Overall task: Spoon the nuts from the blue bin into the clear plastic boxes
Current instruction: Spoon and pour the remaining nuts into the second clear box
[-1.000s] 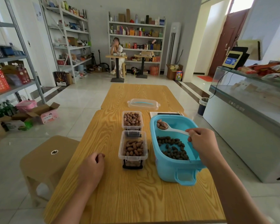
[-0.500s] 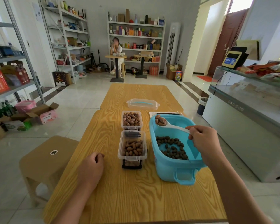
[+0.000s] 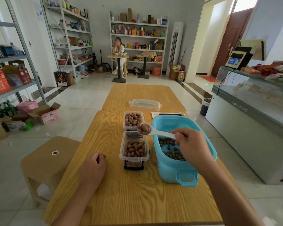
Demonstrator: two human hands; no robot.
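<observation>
White spoon (image 3: 160, 133) of nuts (image 3: 144, 128) pinched by right hand (image 3: 191, 147) | handle runs leftward, bowl over far end of near clear box (image 3: 134, 148) | left hand (image 3: 93, 167) loosely curled, empty.

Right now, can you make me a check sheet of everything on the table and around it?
Surface: wooden table, wood-grain top.
Job's things: blue bin with dark nuts on its floor; near clear box and far clear box both hold nuts; white spoon, loaded, held above where the two boxes meet.
Clutter: clear lid beyond the boxes; papers behind the bin.
Hands: right hand pinches the spoon handle; left hand rests on the table, loosely curled, holding nothing.
Cables: black cable hanging down the glass counter.
Surroundings: stool, shelves, a seated person.
</observation>
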